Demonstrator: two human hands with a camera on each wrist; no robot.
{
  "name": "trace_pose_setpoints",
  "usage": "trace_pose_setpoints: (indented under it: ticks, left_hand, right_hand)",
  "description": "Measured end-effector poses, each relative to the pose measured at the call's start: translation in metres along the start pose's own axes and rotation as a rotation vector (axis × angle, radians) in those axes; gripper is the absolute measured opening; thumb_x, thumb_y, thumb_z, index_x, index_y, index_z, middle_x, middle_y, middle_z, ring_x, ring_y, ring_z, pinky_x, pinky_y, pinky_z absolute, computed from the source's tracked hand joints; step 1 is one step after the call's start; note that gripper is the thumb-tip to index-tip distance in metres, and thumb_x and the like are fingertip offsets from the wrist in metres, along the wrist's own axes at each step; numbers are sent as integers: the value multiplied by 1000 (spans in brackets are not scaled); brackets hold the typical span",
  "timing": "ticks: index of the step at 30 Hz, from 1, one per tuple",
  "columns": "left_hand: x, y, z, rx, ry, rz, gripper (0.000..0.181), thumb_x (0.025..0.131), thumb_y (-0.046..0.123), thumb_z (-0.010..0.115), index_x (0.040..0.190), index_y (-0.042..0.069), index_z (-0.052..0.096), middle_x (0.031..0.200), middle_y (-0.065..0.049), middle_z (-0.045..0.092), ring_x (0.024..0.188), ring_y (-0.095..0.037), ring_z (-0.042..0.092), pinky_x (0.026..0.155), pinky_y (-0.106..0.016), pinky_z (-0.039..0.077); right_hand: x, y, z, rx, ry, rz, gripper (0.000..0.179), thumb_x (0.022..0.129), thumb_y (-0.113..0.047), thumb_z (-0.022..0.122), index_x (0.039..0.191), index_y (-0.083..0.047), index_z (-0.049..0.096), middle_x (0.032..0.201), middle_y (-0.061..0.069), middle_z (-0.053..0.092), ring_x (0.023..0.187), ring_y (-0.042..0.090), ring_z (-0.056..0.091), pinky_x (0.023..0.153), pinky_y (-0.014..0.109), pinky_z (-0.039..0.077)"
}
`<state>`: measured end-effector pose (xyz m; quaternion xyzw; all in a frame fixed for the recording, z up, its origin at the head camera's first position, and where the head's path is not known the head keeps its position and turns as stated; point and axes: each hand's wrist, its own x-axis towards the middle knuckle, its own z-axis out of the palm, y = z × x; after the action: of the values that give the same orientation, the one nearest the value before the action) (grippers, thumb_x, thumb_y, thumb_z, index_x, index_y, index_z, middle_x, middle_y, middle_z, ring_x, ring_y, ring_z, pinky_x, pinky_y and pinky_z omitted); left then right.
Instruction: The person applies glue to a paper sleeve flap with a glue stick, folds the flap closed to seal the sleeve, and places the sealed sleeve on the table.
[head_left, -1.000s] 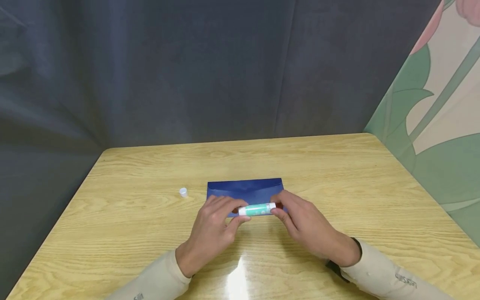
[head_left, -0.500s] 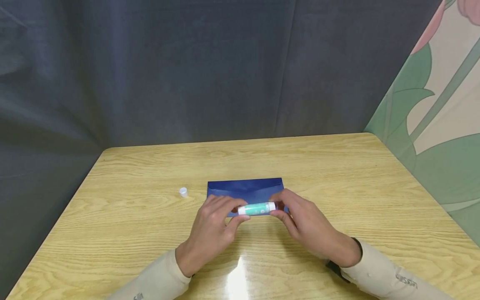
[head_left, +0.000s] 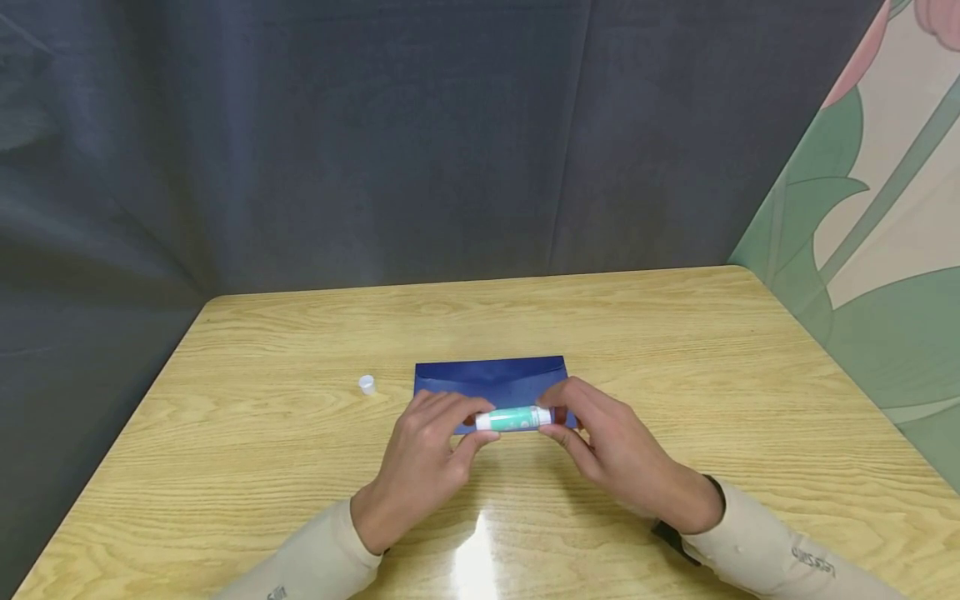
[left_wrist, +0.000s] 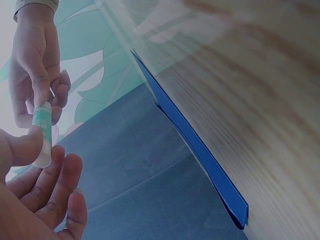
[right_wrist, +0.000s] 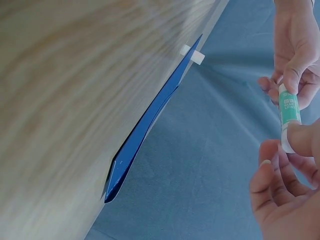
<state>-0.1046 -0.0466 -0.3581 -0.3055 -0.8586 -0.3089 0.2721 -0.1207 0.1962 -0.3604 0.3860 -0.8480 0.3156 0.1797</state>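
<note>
A glue stick (head_left: 513,419) with a green and white label lies level between both hands, above the near part of a blue envelope (head_left: 491,379). My left hand (head_left: 431,446) pinches its left end between thumb and fingers. At the white right end, my right hand (head_left: 618,442) pinches with thumb and forefinger. The right wrist view shows the label of the glue stick (right_wrist: 289,107) with printed letters. A small white cap (head_left: 367,384) stands on the table to the left of the envelope. The hands hide part of the envelope's near edge.
The wood-grain table (head_left: 262,467) reaches back to a dark curtain (head_left: 390,150). A wall hanging (head_left: 900,250) with green leaves and pink flowers borders the right side. In the left wrist view the envelope (left_wrist: 195,147) lies with its flap edge slightly raised.
My right thumb and fingers have shifted slightly about the right end of the glue stick. My left hand, the envelope and the cap stay in place.
</note>
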Motion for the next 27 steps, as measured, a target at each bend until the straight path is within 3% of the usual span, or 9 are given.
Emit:
trace_pose_setpoints:
  ticks: [11,20,27]
  left_hand:
    - [0,-2,2,19,37,41,22,78,19,83,94,9,73,81,2,73,73,-8,65,73,-28,50]
    - [0,0,0,16,17,42,18,82,22,80,95,11,73,85,3,74,78,-9,68,76,-30,51]
    - [0,1,0,12,12,61,16,82,21,80,95,13,73,86,4,74,79,-9,69,76,-29,50]
  right_hand:
    - [0,0,0,-20,-1,21,26,91,-17,73,112,-19,58,97,-12,58,80,-2,51,66,14,45]
    - [0,0,2,-3,0,-12,30,89,-20,75,115,-20,60,100,-13,58,83,1,51,70,14,44]
    - [0,-2,1,-38,-19,-40,30,90,-23,75,119,-22,65,116,-9,63,104,6,61,84,26,54]
